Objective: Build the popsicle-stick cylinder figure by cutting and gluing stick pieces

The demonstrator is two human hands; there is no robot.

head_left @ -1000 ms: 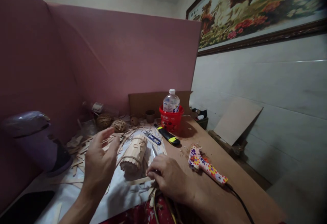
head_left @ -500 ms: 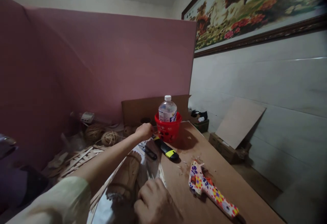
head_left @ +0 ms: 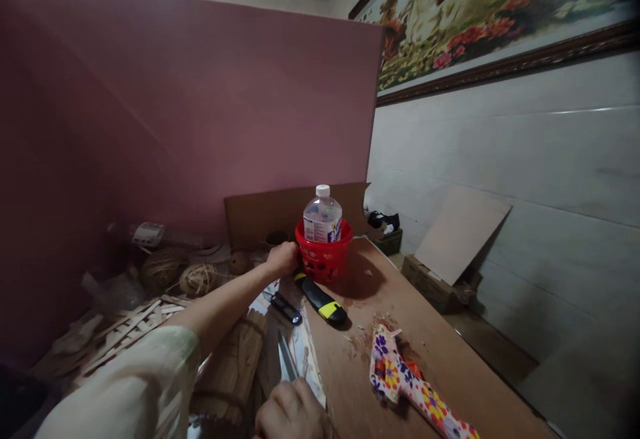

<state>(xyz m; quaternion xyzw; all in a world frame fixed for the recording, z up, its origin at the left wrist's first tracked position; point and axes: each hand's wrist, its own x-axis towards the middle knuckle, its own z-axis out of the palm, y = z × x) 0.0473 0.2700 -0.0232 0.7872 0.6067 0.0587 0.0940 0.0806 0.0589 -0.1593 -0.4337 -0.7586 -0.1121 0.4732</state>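
Note:
My left hand (head_left: pixel 283 259) is stretched forward with its fingers curled closed, right beside the red plastic basket (head_left: pixel 325 262); whatever it grips is hidden. Just below that hand lies a black and yellow utility knife (head_left: pixel 320 300). Black-handled snips (head_left: pixel 286 309) rest to the knife's left. At the bottom, my right hand (head_left: pixel 290 412) is closed on a narrow metal tool (head_left: pixel 287 357) that points away from me; its exact kind is unclear. Left of it is a tied wooden bundle (head_left: pixel 233 365), partly behind my left sleeve. A flower-patterned glue gun (head_left: pixel 400 375) lies to the right.
A clear bottle (head_left: pixel 323 215) with a white cap stands in the basket. Twine balls (head_left: pixel 197 279) and wooden strips (head_left: pixel 135 332) lie at the left. A cardboard panel (head_left: pixel 260 215) stands behind. Small scraps litter the brown board (head_left: pixel 360 359).
The camera view has shifted slightly, so the wall and basket sit further left. My right hand is lower in view, with more of the metal tool showing. My left hand stays by the basket.

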